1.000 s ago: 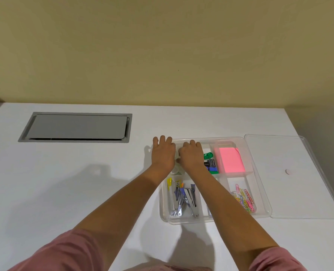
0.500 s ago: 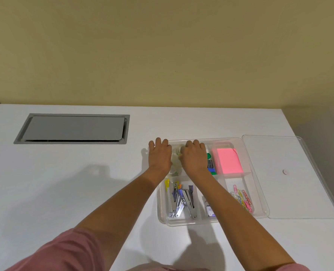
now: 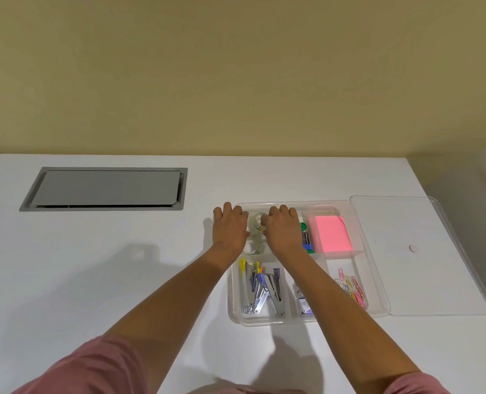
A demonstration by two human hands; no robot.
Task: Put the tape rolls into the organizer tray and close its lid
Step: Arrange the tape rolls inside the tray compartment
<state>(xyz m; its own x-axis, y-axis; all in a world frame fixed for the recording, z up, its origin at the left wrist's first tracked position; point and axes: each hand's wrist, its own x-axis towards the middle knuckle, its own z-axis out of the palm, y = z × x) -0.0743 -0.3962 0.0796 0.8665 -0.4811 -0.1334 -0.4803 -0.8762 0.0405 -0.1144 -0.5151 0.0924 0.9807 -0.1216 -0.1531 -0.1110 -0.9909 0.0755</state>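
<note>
**Both hands at the tray's far-left compartment, lid off**

The left hand (image 3: 230, 231) and right hand (image 3: 283, 232) lie palm-down, side by side, over the far-left compartment of the tray (image 3: 377, 282). The left hand also overlaps the tray's left wall. Between them a clear tape roll (image 3: 256, 222) shows, with the right thumb touching it. Whether either grip is clamped on the roll cannot be told; the fingers are curled forward and hide their undersides. A second tape roll (image 3: 251, 247) lies in the same compartment, nearer the person, partly under the left hand.

Just right of the right hand, within the tray, sit coloured clips (image 3: 305, 237) and then a pink notepad (image 3: 332, 235). The tray's near-left compartment holds metal staplers (image 3: 261, 291); the near-right one holds coloured paperclips (image 3: 351, 288).

The clear lid (image 3: 423, 251) lies flat on the tabletop (image 3: 94, 265), touching the tray's right side. A grey hatch (image 3: 105, 189) is set into the tabletop well to the left of the tray, beyond it.
</note>
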